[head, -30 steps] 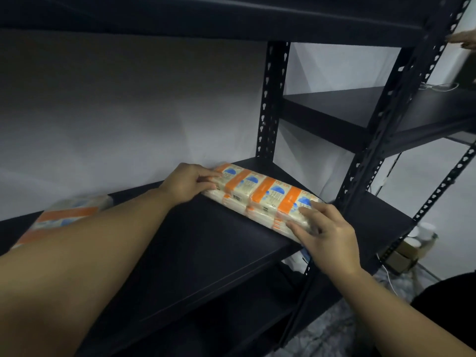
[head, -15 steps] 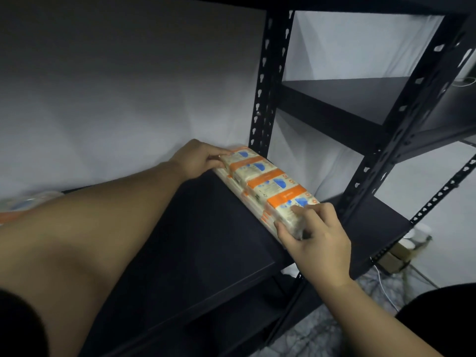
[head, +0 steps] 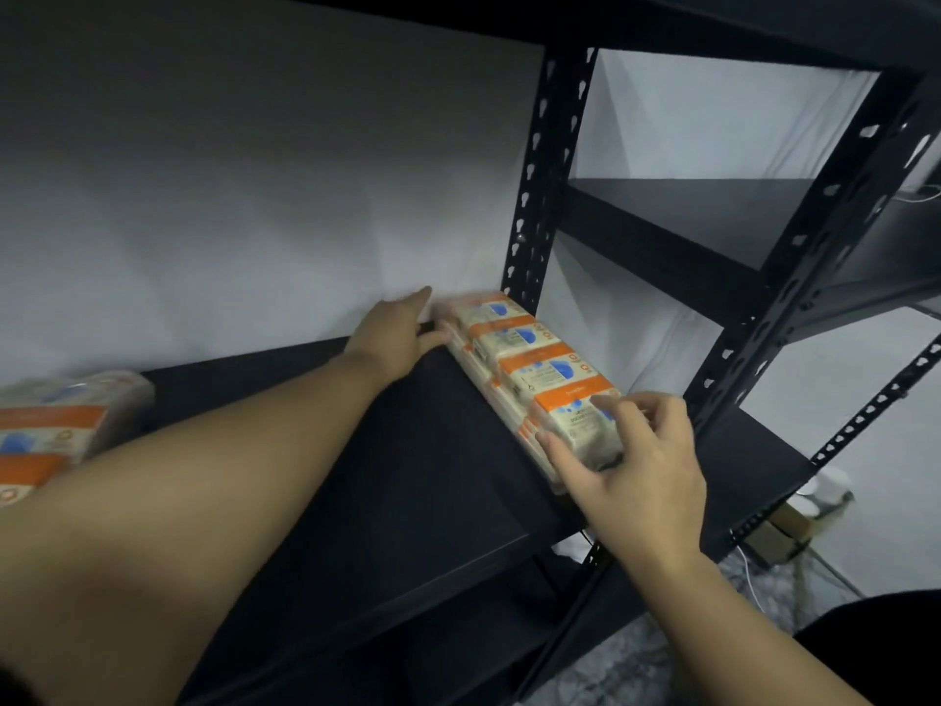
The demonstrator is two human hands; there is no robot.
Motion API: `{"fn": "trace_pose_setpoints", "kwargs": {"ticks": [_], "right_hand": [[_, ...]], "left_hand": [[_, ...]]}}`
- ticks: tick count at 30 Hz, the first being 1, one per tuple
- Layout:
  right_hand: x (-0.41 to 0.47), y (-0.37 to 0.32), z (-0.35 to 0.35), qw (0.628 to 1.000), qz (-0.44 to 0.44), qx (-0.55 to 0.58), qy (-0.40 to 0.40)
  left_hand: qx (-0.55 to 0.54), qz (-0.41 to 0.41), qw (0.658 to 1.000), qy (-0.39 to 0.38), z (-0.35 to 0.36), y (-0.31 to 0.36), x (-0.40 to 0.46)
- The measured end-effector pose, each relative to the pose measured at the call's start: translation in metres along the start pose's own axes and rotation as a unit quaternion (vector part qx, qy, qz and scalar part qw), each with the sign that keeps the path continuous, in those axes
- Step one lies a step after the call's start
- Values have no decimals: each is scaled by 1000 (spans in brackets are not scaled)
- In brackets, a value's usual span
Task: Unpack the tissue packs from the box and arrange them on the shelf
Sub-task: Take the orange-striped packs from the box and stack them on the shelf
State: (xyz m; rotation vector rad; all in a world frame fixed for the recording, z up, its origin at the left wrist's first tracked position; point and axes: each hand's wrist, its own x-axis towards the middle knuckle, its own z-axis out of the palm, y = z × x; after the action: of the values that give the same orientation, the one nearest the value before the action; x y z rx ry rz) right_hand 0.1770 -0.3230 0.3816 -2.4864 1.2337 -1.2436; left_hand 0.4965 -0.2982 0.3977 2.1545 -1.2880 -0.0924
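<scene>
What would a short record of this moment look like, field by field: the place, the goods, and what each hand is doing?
Place: black metal shelf before a white wall
Goods being set down: row of orange-banded tissue packs lying along the shelf's right end, beside the rear upright post
Left hand: at the row's far end, fingers straight, touching it
Right hand: at the near end, fingers loosely spread, fingertips on the nearest pack
Other goods: second tissue bundle at the shelf's left end
Box: not in view
</scene>
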Motion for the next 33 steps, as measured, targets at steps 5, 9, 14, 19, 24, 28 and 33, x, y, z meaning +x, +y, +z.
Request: {"fn": "trace_pose_setpoints", "kwargs": {"ticks": [5,9,14,19,24,28,33], "right_hand": [[54,-22,-6,996,-63,18,-53],[106,-34,24,979,-39,-2,-198],[129,-35,57,953,5,-20,-303],[131,-32,64,957,17,-11,-289],[130,-33,61,956,16,3,-294],[132,-35,53,949,15,8,-314],[124,-25,30,951,27,11,-307]], "left_hand": [[-36,-23,999,-23,16,11,-44],[-90,-24,995,-29,28,23,-58],[-109,-39,993,-25,38,25,-53],[-101,-38,994,-32,39,30,-55],[-94,-40,994,-42,39,32,-56],[-85,-41,994,-51,34,35,-59],[-91,-31,993,-68,33,44,-78]]}}
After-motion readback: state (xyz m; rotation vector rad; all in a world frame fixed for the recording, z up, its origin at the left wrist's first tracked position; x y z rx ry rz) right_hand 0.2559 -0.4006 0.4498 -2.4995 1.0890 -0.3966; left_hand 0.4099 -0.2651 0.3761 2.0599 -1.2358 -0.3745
